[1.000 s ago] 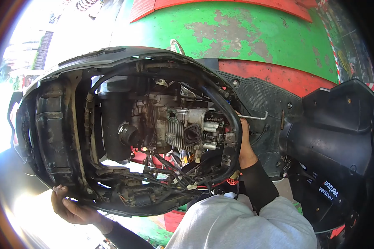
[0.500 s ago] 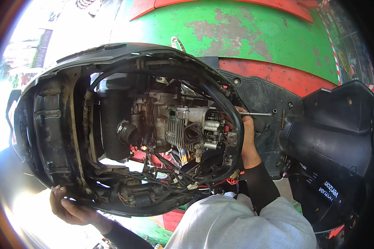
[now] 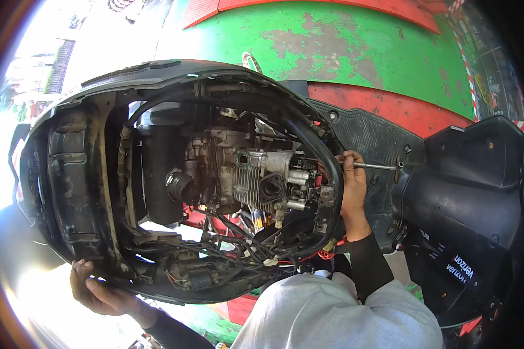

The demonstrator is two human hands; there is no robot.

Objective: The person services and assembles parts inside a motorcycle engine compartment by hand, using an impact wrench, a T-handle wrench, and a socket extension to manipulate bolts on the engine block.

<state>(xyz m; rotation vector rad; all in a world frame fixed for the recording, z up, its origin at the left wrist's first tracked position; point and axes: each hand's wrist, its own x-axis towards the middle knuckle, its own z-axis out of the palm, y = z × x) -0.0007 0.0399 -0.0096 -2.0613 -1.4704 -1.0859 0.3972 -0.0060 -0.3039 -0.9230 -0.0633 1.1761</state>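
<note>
My right hand (image 3: pixel 354 186) is closed round a long thin metal tool (image 3: pixel 375 166) at the front edge of the scooter's frame opening. The tool points right, over the dark footboard (image 3: pixel 367 136). Left of this hand, inside the frame, lies the bared engine (image 3: pixel 262 177) with its finned cylinder. My left hand (image 3: pixel 102 292) rests at the lower left edge of the black scooter body (image 3: pixel 75 174), its fingers curled over the rim; nothing else shows in it.
Wiring (image 3: pixel 239 250) runs along the lower side of the frame. The black front panel (image 3: pixel 466 198) with white lettering stands at the right. Behind the scooter are a red ramp (image 3: pixel 384 107) and a worn green floor (image 3: pixel 262 43).
My right hand has moved right, out from under the frame tube, and the metal tool has shifted right with it. My left hand has stayed in place.
</note>
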